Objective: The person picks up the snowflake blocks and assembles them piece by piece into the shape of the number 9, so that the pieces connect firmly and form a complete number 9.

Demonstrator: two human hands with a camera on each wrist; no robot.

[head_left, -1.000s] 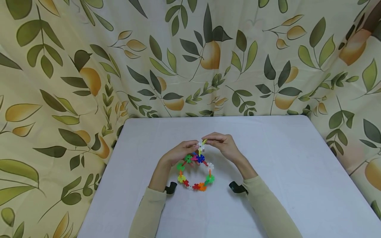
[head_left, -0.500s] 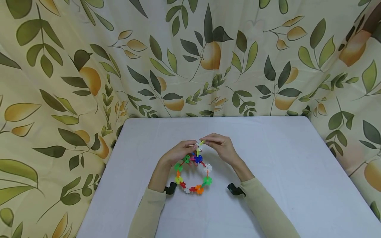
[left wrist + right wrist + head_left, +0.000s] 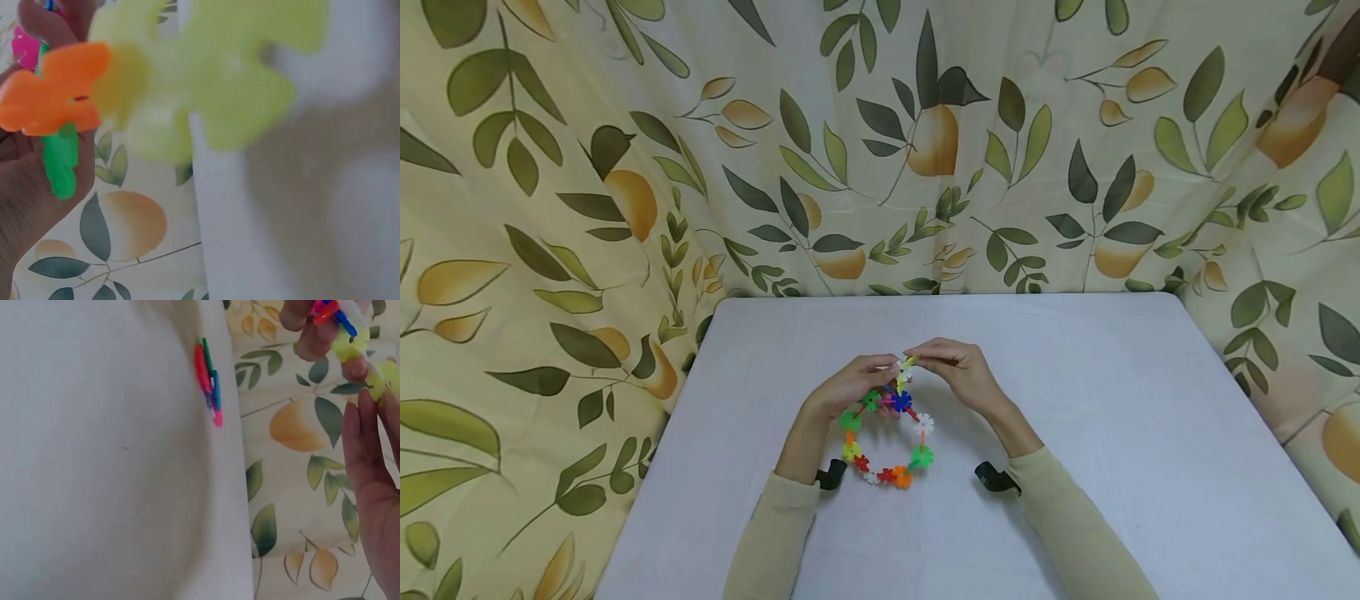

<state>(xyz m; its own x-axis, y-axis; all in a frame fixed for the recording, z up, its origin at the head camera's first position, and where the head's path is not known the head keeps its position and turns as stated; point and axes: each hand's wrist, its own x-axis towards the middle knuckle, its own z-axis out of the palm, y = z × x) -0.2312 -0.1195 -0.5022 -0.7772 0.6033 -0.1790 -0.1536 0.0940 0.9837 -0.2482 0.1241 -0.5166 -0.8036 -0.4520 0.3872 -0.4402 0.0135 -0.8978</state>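
A ring of interlocking plastic flower discs (image 3: 922, 457) in several colours hangs between the hands, over the white table. My left hand (image 3: 844, 387) grips its top, near a blue disc (image 3: 901, 402); some fingertips show behind the ring. From there a short branch rises with a white disc (image 3: 903, 368). At the tip of this branch my right hand (image 3: 958, 367) pinches a yellow disc (image 3: 382, 381) between thumb and fingers. Large and blurred in the left wrist view, a yellow-green disc (image 3: 231, 69) joins an orange disc (image 3: 50, 94) and hides part of the left hand.
A white cloth covers the table (image 3: 1075, 392). Behind and beside it hangs a leaf-and-fruit curtain (image 3: 880, 167). Black wrist cameras (image 3: 997, 477) jut inward from both sleeves. Several coloured pieces (image 3: 209, 381) show by the table edge in the right wrist view.
Over the last second the right hand has shifted slightly left, and the ring has swung a little left and toward the person. Both hands keep their hold; the last half second shows almost no movement.
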